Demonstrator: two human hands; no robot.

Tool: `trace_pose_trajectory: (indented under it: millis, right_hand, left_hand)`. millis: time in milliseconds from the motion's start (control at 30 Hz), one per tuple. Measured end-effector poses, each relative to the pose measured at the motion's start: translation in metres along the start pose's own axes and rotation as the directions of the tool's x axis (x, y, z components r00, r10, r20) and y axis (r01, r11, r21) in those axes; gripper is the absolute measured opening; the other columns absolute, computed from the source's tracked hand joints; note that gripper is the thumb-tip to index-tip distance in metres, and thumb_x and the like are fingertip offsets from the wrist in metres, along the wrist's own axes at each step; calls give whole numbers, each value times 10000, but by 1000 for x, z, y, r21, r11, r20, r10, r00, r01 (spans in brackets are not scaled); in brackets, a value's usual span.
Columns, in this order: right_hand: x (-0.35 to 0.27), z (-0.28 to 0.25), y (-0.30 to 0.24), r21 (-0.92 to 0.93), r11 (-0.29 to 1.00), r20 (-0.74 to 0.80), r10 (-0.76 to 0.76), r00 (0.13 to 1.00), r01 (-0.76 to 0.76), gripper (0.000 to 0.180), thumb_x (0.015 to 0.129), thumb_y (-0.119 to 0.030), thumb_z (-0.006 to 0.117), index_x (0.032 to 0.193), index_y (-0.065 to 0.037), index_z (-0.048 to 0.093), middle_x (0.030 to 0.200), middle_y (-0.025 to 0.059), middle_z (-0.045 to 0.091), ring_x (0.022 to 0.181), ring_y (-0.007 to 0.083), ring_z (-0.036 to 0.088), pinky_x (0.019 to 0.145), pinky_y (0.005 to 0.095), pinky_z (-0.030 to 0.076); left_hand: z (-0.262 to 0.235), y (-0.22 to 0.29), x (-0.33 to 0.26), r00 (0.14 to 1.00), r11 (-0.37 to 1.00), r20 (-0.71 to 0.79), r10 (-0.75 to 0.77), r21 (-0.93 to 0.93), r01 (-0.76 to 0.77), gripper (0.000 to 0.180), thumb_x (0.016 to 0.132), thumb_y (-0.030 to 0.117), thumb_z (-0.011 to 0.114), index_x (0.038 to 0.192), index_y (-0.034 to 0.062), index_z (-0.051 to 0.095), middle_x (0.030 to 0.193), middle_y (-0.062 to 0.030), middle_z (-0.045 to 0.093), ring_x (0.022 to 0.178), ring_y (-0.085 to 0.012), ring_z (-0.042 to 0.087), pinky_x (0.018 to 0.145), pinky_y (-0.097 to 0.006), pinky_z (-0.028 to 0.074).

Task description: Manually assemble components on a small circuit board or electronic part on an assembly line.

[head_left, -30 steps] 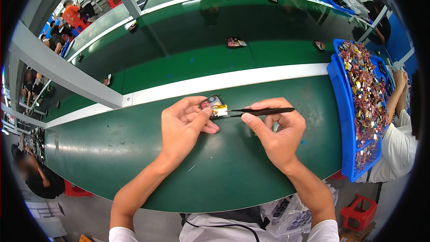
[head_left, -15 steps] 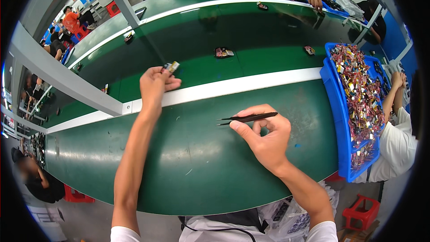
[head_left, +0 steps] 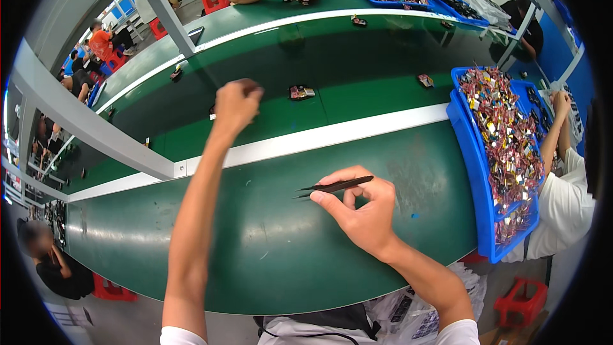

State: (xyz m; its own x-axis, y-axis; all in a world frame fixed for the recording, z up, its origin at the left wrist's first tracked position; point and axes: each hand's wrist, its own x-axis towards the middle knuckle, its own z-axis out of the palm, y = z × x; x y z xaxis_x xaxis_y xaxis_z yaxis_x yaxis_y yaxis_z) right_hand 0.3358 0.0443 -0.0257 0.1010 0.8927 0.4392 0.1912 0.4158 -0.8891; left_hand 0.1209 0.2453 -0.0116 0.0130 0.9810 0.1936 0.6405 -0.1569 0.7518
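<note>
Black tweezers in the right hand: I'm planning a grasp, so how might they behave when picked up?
The black tweezers are probably light, being slim and pinched in the right hand. Their arms likely spring when squeezed, as the narrow tips stand apart.

The left hand (head_left: pixel 239 103) is blurred, its fingertips indistinct, its wrist partly hides a small device (head_left: pixel 212 113), and the lower edge crops both sleeves (head_left: pixel 182 336).

A left hand (head_left: pixel 237 107) curls over a green belt (head_left: pixel 367 86) — the right hand (head_left: pixel 363 218) holds black tweezers (head_left: pixel 345 184) above a table (head_left: pixel 300 265), left of a blue tray (head_left: pixel 474 172) of small parts (head_left: pixel 504 131).
</note>
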Motion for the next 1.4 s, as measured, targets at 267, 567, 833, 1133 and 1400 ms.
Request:
trace_pose_trajectory:
  millis: [267,567,833,1133,1400]
  right_hand:
    - [-2,6,1,-17,1000,-5,12,1000,-12,162,776,-46,854,903,-20,758,631,-2,620,434,28,388,450,224,286]
    - [-3,5,2,18,999,51,45,998,-46,186,778,-43,862,921,-10,748,711,15,676,452,15,407,444,221,294]
    - [2,-2,-6,183,968,52,165,985,-172,171,821,20,821,957,28,718,937,69,731,528,-6,466,473,168,345]
    - [4,-1,-2,146,974,48,169,984,-174,172,814,31,819,955,28,720,904,53,716,531,-3,472,479,169,343]
    - [1,1,-1,47,997,18,64,998,-65,158,808,38,816,932,27,720,844,50,714,491,-7,467,441,180,311]
  left_hand:
    - [56,15,17,982,981,29,-184,-59,186,246,891,164,747,980,-61,703,812,-98,718,562,-125,616,475,-281,498]
    - [28,13,-13,979,927,40,-198,-317,200,191,948,134,677,991,-50,647,723,-80,681,479,-109,561,418,-259,396]
    - [-3,8,-99,936,805,321,-148,-511,302,207,1000,149,644,1023,-56,638,800,-80,679,500,-115,595,390,-237,395]
    - [-18,22,-146,891,719,440,-112,-583,379,286,964,77,681,1180,-104,631,951,-142,703,660,-174,705,497,-259,546]
    - [-16,32,-161,924,759,382,-10,-598,255,246,987,57,633,1183,-92,634,938,-142,707,643,-173,703,503,-259,550]
